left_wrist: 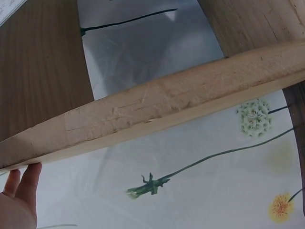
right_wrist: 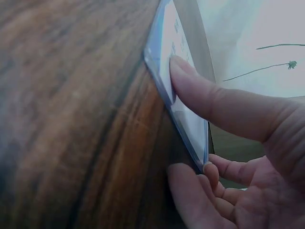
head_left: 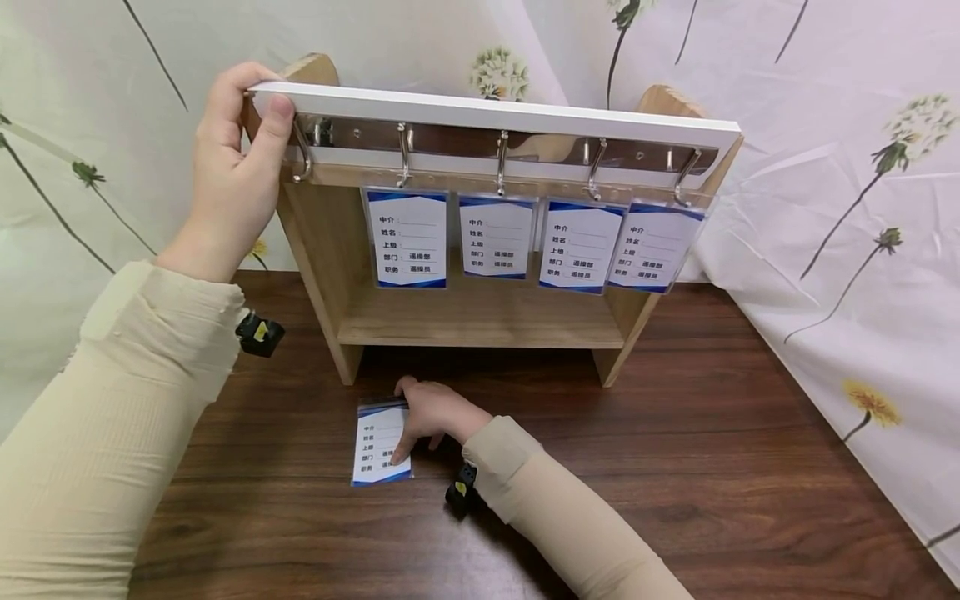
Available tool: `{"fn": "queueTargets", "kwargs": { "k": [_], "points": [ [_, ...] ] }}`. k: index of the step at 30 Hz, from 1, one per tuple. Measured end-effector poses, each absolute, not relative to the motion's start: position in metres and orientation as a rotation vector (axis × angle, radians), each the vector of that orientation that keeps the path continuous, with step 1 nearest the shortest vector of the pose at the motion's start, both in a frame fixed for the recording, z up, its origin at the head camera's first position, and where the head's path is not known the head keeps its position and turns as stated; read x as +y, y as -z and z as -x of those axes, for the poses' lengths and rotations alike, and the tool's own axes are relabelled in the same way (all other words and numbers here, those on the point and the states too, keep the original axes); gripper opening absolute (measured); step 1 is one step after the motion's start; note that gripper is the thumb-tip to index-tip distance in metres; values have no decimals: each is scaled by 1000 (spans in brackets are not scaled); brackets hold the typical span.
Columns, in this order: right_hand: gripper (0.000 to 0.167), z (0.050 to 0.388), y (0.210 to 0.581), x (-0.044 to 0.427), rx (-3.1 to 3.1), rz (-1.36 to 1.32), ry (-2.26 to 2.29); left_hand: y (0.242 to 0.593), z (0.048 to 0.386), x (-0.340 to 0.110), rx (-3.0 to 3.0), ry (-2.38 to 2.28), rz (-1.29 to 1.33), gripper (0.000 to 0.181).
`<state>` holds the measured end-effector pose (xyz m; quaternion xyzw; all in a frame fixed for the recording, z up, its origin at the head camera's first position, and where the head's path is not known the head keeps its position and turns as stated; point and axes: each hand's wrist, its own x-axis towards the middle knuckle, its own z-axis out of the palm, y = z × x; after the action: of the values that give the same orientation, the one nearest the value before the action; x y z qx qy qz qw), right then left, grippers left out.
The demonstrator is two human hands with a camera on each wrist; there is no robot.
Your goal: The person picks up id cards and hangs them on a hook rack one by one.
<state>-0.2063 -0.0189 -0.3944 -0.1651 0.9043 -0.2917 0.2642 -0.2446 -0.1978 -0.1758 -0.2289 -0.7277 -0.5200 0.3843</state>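
A wooden rack [head_left: 480, 321] stands on the table, with a white top board [head_left: 487, 104] and several metal hooks [head_left: 502, 162]. My left hand [head_left: 236, 162] grips the board's left end, thumb in front. Several badges [head_left: 408, 242] in clear sleeves hang along the hooks; the leftmost hook [head_left: 302, 150] bears none. Below the rack, another badge [head_left: 378, 446] lies face up on the table. My right hand [head_left: 435, 414] holds it by its right side. In the right wrist view, the thumb [right_wrist: 190, 86] presses the badge's face [right_wrist: 190, 124] while curled fingers meet its edge.
The dark wooden table [head_left: 735, 450] extends to the right and front. Behind the rack hangs a white cloth [head_left: 810, 183] printed with dandelions. The rack's side panel [left_wrist: 157, 105] crosses the left wrist view.
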Motion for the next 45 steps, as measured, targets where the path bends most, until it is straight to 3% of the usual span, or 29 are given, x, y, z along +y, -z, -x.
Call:
{"fn": "queueTargets", "kwargs": {
  "k": [16, 32, 45],
  "points": [
    [83, 192, 390, -23, 2503, 399, 666, 177, 245, -198, -1839, 1294, 622, 21],
    [93, 187, 395, -20, 2571, 471, 604, 178, 247, -201, -1829, 1238, 689, 24],
    [84, 183, 396, -11, 2565, 500, 885, 176, 244, -197, -1839, 1283, 626, 22]
  ]
}}
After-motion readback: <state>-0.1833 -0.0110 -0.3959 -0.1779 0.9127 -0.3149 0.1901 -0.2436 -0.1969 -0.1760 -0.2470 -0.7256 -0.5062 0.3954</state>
